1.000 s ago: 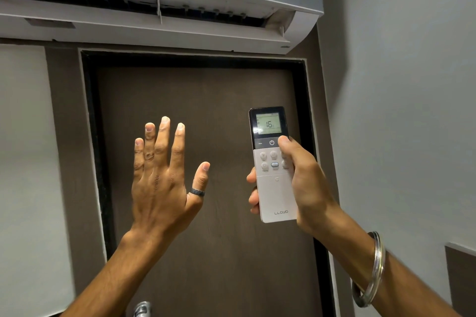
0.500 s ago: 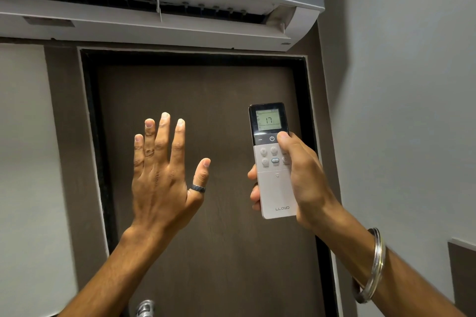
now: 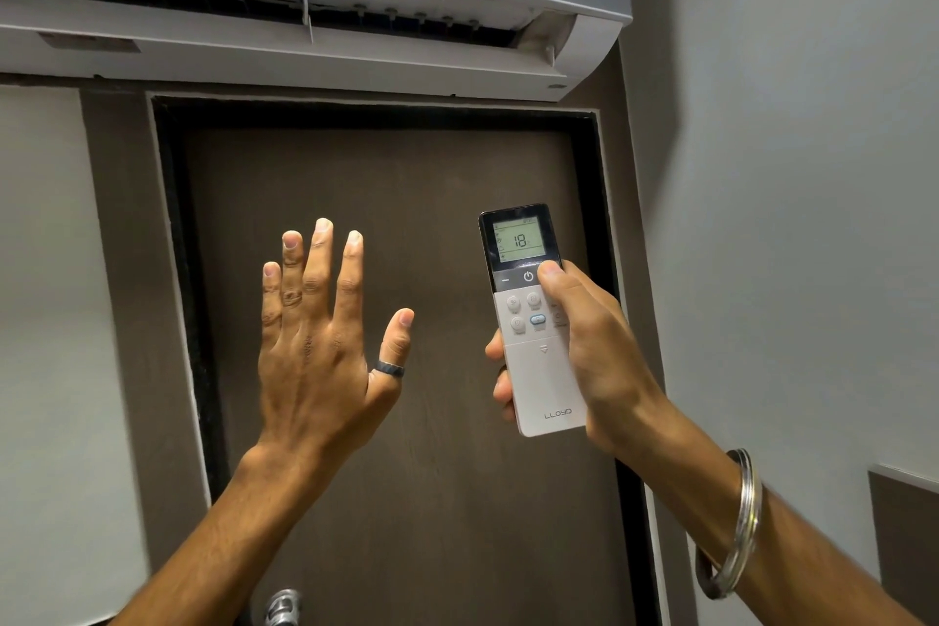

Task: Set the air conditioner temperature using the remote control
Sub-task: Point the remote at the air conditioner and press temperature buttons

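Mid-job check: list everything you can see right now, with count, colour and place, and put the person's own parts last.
White wall-mounted air conditioner: one, white and grey, top of view above the door, louvre open.
Dark brown wooden door: one, brown with black frame, centre.
Metal door handle: one, silver, bottom edge, partly cut off.
Grey walls: pale grey, left and right of the door.
White handheld remote control: one, white body with black top, screen reads 18, right of centre.
Dark band ring: one, on the left thumb.
Silver metal bangle: silver, right wrist; count unclear.
Left hand: open, fingers spread, empty.
Right hand: gripping the remote, thumb on its upper buttons.
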The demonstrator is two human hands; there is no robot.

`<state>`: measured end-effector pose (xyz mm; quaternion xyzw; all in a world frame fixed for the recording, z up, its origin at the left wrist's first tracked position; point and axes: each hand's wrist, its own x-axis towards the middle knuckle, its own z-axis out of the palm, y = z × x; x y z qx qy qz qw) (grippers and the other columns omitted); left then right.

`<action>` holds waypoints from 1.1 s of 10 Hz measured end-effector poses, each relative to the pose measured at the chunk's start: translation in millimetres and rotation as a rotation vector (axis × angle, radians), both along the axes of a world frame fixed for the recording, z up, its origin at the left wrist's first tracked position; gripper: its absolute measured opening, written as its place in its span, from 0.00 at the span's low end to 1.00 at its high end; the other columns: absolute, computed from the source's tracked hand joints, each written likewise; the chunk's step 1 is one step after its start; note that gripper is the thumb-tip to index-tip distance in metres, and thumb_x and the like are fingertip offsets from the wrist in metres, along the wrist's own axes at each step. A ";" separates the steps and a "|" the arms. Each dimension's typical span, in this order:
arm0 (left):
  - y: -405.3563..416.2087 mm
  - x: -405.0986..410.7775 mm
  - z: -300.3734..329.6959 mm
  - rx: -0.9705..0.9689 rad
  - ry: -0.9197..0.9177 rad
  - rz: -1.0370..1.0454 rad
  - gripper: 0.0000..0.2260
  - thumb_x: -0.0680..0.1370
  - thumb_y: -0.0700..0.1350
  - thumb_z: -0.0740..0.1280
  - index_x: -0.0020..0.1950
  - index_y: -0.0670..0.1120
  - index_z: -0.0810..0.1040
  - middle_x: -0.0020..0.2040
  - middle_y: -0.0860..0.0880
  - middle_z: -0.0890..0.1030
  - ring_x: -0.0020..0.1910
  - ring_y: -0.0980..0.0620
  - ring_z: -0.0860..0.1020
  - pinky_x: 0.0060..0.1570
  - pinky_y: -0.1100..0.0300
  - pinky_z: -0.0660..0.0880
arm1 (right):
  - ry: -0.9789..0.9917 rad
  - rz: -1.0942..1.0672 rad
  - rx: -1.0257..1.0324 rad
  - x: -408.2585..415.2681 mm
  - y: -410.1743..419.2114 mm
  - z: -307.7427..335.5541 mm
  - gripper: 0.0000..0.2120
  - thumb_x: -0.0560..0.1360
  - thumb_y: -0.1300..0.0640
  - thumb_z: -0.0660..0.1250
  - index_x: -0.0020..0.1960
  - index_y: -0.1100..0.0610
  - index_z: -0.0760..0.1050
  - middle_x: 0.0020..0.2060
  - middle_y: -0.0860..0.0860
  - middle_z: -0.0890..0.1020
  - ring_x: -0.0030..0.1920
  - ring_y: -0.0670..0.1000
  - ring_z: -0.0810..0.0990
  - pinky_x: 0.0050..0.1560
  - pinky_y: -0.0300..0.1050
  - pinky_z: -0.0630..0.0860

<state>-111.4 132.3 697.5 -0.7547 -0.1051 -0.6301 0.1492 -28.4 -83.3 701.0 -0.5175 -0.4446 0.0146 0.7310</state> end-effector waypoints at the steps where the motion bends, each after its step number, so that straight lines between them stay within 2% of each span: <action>1: -2.1 0.3 0.1 -0.004 0.003 -0.004 0.36 0.81 0.61 0.56 0.84 0.43 0.57 0.85 0.40 0.52 0.85 0.41 0.47 0.84 0.42 0.45 | -0.001 -0.006 -0.003 0.1 -1.9 0.5 0.18 0.79 0.39 0.56 0.55 0.53 0.73 0.38 0.58 0.87 0.30 0.60 0.85 0.34 0.53 0.84; 3: -5.9 0.8 0.4 -0.006 0.001 -0.003 0.36 0.81 0.61 0.56 0.84 0.43 0.57 0.85 0.41 0.52 0.85 0.41 0.46 0.84 0.42 0.45 | -0.004 -0.015 0.006 -1.2 -5.7 0.4 0.15 0.87 0.44 0.53 0.55 0.53 0.73 0.37 0.57 0.87 0.29 0.58 0.85 0.33 0.52 0.84; 11: -13.8 -10.1 7.3 0.015 -0.034 -0.012 0.35 0.81 0.62 0.56 0.84 0.43 0.58 0.85 0.40 0.53 0.85 0.40 0.47 0.84 0.42 0.45 | -0.023 -0.028 0.032 -12.4 -15.1 5.3 0.16 0.87 0.46 0.51 0.57 0.53 0.74 0.35 0.55 0.87 0.28 0.57 0.85 0.31 0.53 0.85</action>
